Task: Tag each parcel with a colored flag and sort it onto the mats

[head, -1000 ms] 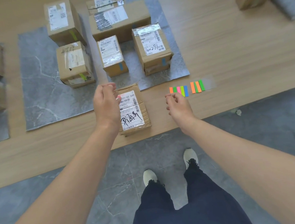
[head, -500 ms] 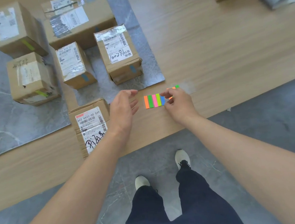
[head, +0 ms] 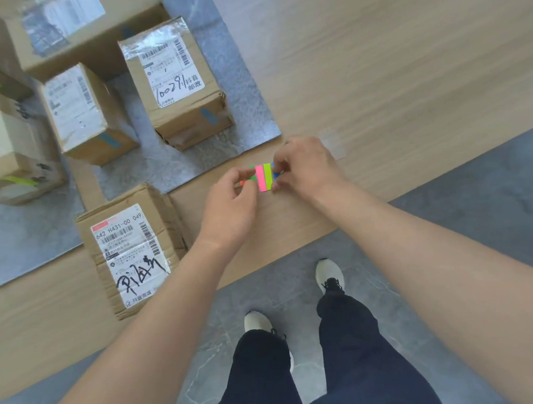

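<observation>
parcel [head: 128, 247]: no flag showing, on the worktop [head: 377, 81] off the mat [head: 245, 114], 8 o'clock of both hands, nearer the left.
left hand [head: 230, 201]: fingers curled, pinching the flags [head: 264, 177] at their 9 o'clock edge.
flags: between the hands, strips running 12 to 6.
right hand [head: 307, 166]: pinching the 3 o'clock edge (blue, probably to peel).

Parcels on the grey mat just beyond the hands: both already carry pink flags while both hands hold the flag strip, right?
Not pink: the head view shows blue flags on the taller parcel and the smaller parcel on the grey mat. The left hand and right hand do hold the flag strip.
</observation>
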Tool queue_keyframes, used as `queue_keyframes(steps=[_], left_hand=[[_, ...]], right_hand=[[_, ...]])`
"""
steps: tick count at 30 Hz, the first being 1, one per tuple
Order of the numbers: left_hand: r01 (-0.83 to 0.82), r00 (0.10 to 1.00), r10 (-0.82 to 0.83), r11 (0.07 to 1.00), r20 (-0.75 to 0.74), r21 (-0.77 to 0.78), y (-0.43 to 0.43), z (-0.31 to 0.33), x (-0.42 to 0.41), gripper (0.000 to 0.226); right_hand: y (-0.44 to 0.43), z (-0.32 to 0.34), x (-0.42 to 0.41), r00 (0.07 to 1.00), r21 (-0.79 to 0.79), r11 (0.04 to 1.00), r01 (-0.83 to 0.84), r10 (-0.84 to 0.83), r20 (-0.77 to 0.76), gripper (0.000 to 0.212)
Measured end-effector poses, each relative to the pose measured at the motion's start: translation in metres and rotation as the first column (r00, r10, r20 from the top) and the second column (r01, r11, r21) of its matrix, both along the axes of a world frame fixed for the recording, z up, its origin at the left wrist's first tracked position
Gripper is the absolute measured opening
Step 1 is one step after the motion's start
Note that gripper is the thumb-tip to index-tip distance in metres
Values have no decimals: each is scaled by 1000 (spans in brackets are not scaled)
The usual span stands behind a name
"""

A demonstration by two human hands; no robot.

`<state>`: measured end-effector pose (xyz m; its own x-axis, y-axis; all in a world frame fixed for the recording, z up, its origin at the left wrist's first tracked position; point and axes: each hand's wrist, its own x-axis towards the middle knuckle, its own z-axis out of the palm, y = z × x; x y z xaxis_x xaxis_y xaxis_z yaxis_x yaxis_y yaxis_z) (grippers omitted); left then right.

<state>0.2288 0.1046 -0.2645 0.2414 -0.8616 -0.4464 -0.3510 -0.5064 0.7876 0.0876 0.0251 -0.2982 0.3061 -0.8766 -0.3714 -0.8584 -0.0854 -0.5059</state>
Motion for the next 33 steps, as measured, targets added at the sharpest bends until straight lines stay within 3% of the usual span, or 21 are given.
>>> queue_keyframes(steps=[6, 13, 17, 21, 23, 26, 29, 31, 33], left_hand=[[332, 882, -319, 943, 346, 24, -5, -1, 3, 33], [501, 748, -485, 860, 453, 94, 3, -6, 1, 45], [547, 678, -531, 826, 508, 134, 8, -7, -3, 49], [539, 679, -522, 832, 516, 132, 10, -5, -6, 47], [535, 686, -518, 835, 511, 127, 10, -3, -8, 46], [528, 679, -534, 832, 504, 169, 10, -3, -10, 47], [509, 689, -533, 838, 491, 195, 6, 1, -12, 44], [482, 701, -533, 844, 474, 235, 0, 7, -15, 41], [361, 825, -409, 912, 391, 192, -8, 17, -19, 33]], right_hand=[[-3, 4, -5, 996, -53, 995, -88, 88, 0, 22], [3, 9, -13, 954, -139, 945, -296, 286, -85, 23], [4, 7, -16, 967, -138, 957, -255, 252, -38, 19], [3, 8, -14, 970, -120, 963, -241, 238, -45, 21], [4, 7, -14, 981, -138, 971, -194, 188, -51, 22], [8, 7, -17, 999, -248, 968, 36, -38, -5, 17], [13, 9, -22, 966, -331, 908, 257, -228, 125, 12], [16, 9, -23, 935, -346, 878, 331, -255, 246, 14], [22, 12, -23, 908, -369, 859, 355, -224, 353, 15]])
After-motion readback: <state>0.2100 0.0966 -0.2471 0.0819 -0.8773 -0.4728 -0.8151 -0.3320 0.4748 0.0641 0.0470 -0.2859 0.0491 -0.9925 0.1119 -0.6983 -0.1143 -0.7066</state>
